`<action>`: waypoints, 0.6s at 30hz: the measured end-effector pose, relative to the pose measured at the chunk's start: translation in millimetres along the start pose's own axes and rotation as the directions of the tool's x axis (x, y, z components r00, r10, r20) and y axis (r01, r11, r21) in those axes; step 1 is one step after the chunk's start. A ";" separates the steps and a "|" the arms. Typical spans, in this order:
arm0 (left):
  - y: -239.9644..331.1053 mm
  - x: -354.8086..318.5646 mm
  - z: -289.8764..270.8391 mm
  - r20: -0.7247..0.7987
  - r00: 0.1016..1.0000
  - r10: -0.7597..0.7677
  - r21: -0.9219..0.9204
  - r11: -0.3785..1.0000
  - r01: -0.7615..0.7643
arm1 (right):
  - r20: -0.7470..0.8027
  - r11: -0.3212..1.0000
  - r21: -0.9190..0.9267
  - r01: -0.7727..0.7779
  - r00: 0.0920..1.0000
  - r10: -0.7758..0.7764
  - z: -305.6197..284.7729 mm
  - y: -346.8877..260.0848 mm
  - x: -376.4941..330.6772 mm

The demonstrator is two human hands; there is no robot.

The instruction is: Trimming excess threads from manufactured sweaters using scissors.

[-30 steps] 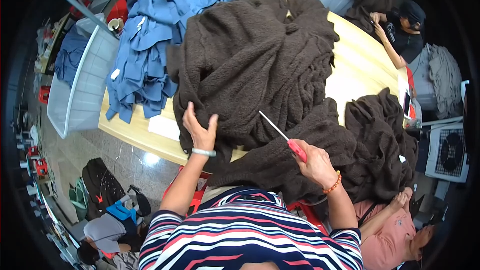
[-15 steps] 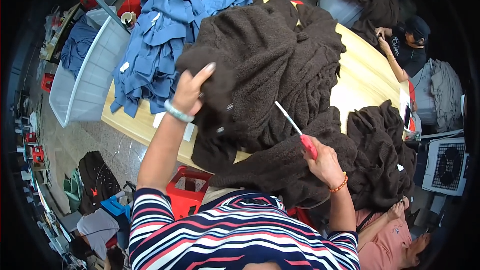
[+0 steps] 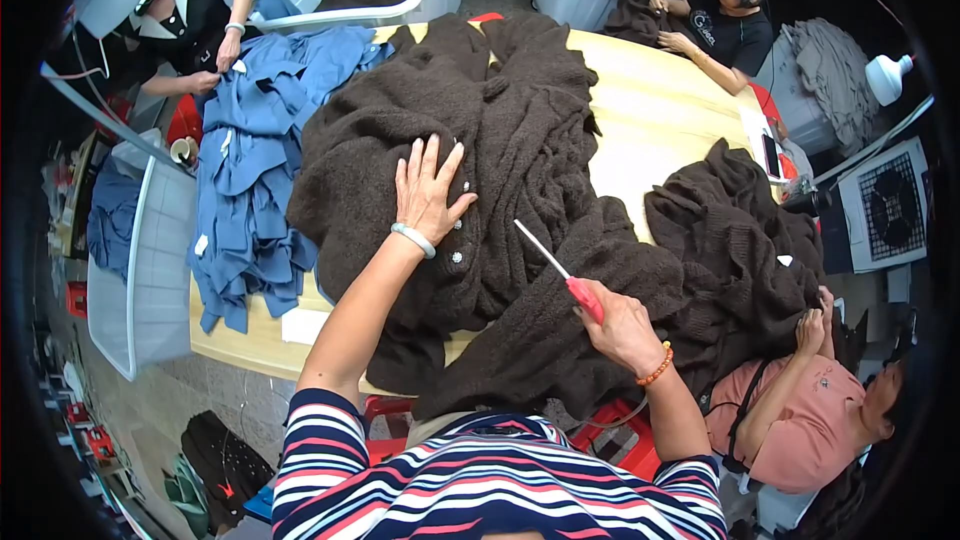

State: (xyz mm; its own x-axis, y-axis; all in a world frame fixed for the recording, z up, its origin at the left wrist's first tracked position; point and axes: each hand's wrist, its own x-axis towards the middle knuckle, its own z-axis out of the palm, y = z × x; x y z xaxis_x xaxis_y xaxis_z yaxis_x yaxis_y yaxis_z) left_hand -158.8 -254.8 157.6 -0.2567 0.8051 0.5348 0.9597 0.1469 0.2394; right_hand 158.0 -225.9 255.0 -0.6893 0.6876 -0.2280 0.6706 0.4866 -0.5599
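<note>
My left hand (image 3: 430,190) lies flat with fingers spread on a dark brown knitted garment (image 3: 370,155) heaped on the table. Shiny round buttons (image 3: 457,256) run down the fabric beside my thumb. Closed around the red handle of a tool with a long thin metal rod (image 3: 543,248) is my right hand (image 3: 622,332); whether it is an air gun I cannot tell. The rod points up and left over the brown folds. A thin tube (image 3: 620,417) shows below my right wrist; where it joins is hidden.
Blue garments (image 3: 255,130) cover the left of the wooden table (image 3: 650,120), beside a white bin (image 3: 165,260). Another brown pile (image 3: 740,240) lies right. Co-workers handle clothes at the far left, far right and near right. A red stool (image 3: 640,450) stands below the table edge.
My left hand has let go of the lifted brown cloth and now rests flat on it, with the buttons exposed. My right hand still holds the red-handled tool. The whole view has shifted.
</note>
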 end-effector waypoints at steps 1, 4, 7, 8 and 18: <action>-11.9 -5.2 13.7 0.085 0.996 -0.035 -0.050 0.998 0.039 | 0.000 1.000 -0.005 0.028 1.000 -0.028 1.2 -2.7 2.6; -36.7 -22.5 40.0 0.185 0.980 -0.074 -0.140 0.985 0.101 | 0.055 0.998 -0.061 0.027 0.998 -0.024 5.5 -12.1 13.9; -47.8 -31.8 50.0 0.102 0.981 -0.165 -0.348 0.918 0.191 | 0.052 0.995 -0.080 0.052 0.997 -0.048 10.4 -21.5 30.9; -51.5 -34.1 52.7 0.105 0.981 -0.164 -0.345 0.919 0.191 | 0.070 0.994 -0.091 0.063 0.996 -0.057 11.5 -26.1 38.1; -55.9 -49.4 71.6 0.180 0.972 -0.150 -0.234 0.953 0.191 | -0.026 0.964 -0.187 0.188 0.980 -0.196 28.3 -55.1 125.8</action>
State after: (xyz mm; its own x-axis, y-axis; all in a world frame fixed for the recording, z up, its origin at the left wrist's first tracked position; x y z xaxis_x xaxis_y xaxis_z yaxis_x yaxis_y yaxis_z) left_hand -191.7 -261.6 59.7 -0.3731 0.8642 0.3377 0.8393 0.1593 0.5198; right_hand 26.6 -181.5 234.6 -0.8002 0.5925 -0.0930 0.5683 0.6993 -0.4337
